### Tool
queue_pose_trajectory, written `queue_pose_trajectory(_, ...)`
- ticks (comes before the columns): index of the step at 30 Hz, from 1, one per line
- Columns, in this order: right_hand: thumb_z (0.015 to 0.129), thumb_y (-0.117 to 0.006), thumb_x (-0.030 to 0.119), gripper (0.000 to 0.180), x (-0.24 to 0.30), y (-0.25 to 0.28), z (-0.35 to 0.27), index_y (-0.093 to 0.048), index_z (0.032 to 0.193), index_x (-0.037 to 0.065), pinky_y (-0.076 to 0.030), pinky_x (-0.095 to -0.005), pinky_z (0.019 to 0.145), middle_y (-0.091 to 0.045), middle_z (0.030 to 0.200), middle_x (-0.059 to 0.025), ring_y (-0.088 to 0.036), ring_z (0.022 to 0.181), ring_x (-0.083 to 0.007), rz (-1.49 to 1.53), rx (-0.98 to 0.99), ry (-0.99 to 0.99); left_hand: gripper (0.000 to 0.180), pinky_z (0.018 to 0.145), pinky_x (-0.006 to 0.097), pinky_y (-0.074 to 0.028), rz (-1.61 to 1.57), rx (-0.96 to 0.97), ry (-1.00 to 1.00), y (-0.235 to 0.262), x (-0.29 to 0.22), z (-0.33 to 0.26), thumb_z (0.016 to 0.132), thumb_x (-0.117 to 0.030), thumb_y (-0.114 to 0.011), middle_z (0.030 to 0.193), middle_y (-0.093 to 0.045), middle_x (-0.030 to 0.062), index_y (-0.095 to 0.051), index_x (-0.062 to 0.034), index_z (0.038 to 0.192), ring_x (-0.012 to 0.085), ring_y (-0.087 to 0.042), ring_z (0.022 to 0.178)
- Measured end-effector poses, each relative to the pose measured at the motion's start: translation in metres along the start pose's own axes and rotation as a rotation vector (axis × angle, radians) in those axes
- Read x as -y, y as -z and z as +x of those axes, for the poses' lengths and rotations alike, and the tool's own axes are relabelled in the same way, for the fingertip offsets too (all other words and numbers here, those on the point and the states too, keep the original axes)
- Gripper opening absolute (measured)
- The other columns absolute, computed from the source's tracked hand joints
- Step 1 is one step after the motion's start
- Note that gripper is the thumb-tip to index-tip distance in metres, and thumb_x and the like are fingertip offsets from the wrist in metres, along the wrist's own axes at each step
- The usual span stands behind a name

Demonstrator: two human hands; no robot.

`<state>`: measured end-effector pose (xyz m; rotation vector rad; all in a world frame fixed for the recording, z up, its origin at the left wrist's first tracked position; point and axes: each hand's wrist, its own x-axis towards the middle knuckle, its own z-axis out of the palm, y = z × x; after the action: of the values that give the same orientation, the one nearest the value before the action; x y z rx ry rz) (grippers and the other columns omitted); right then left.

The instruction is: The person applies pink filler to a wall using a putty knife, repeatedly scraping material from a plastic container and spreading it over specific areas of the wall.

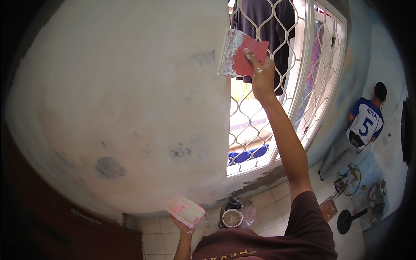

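- Patchy white wall [130, 99], grey spots showing through; ends at a sharp vertical corner beside the grilled window [264, 130].
- Right hand [262, 73] raised high, fingers clamped on a red scraper [240, 54], blade laid on the wall's corner edge.
- Left hand [184, 225] low, fingers gripping a pink filler tray [184, 211] from beneath.
- Risk: blade slipping off the corner into the grille; tray tilting, likely spilling onto the bucket [232, 216] and tiled floor [268, 212].
- Open wall leftward; none rightward. Another person [368, 117] well apart.

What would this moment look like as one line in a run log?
right hand: holds red scraper at wall edge by window | left hand: holds pink board low | bucket on floor
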<state>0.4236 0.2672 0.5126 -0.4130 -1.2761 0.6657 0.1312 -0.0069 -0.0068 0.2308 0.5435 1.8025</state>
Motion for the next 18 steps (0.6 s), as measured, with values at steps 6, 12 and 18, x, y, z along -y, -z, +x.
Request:
queue_pose_trajectory(6,0.102,-0.070,0.011,0.025,-0.002,0.018,-0.006,-0.067,0.121,-0.004,-0.056,-0.0340,0.096,-0.072,0.117,-0.0124,-0.071,0.107,-0.0182,0.307,0.114,-0.176,0.085,0.117,0.056,-0.042,0.004,-0.021,-0.001,-0.013,0.013,0.007,0.100,-0.079,-0.040,0.157,-0.047,0.0078,-0.038,-0.0194,0.160,0.0349,-0.046,0.144)
queue_pose_trajectory(12,0.098,-0.077,0.023,0.027,0.019,0.010,0.015,-0.072,0.108,-0.002,-0.042,-0.0240,0.044,-0.070,0.079,-0.0030,-0.057,0.054,-0.0068,0.123,0.015,-0.012,0.081,0.116,0.057,-0.044,-0.024,-0.070,-0.036,-0.032,0.020,0.010,0.102,-0.076,-0.039,0.155,-0.049,0.0080,-0.040,-0.0186,0.159,0.0352,-0.048,0.142)
queue_pose_trajectory(18,0.100,-0.076,0.026,0.027,-0.012,0.008,0.007,-0.075,0.101,-0.001,-0.044,-0.0253,0.057,-0.068,0.078,-0.0012,-0.056,0.063,-0.0060,-0.151,0.087,0.095,0.081,0.116,0.057,-0.043,-0.041,-0.055,0.003,-0.046,0.016,0.017,0.102,-0.075,-0.040,0.155,-0.049,0.0087,-0.041,-0.0180,0.159,0.0349,-0.049,0.142)
